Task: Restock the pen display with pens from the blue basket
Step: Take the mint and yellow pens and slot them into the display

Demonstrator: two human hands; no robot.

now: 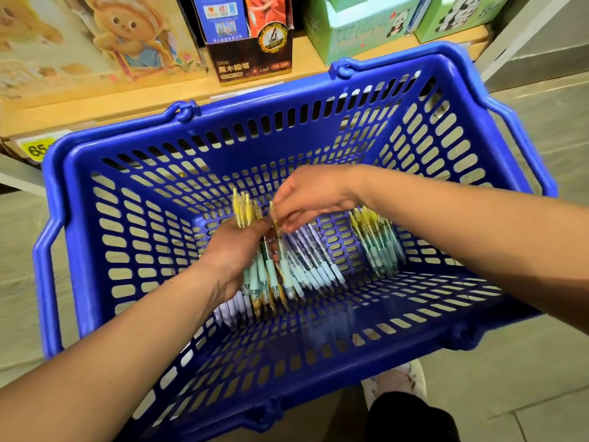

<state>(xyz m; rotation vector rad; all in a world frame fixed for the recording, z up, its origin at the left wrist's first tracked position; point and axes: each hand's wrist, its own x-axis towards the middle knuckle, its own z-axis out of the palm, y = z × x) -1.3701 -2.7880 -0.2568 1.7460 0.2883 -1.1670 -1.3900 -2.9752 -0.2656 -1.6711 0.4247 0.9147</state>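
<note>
Two hands inside blue basket (pixel 63 173). Left hand (pixel 236 250) grips bundle of pens (pixel 242 212), yellow tops up; right hand (pixel 310 194) pinches single pen (pixel 273 218) beside bundle. Loose pens (pixel 379 247) lie on basket floor, right side.

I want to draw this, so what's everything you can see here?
basket: one, blue, centre of view.
held pens: bunch, yellow tops, in left hand.
loose pens: many, pale blue, basket floor.
pen pile: one, yellow-teal, basket's right side.
shelf: one, wooden, behind basket.
boxes: several, bear, black, green panda, on shelf.
shoe: one, white, bottom right.
left hand: grips held pens.
right hand: pinches a held pen's top.
</note>
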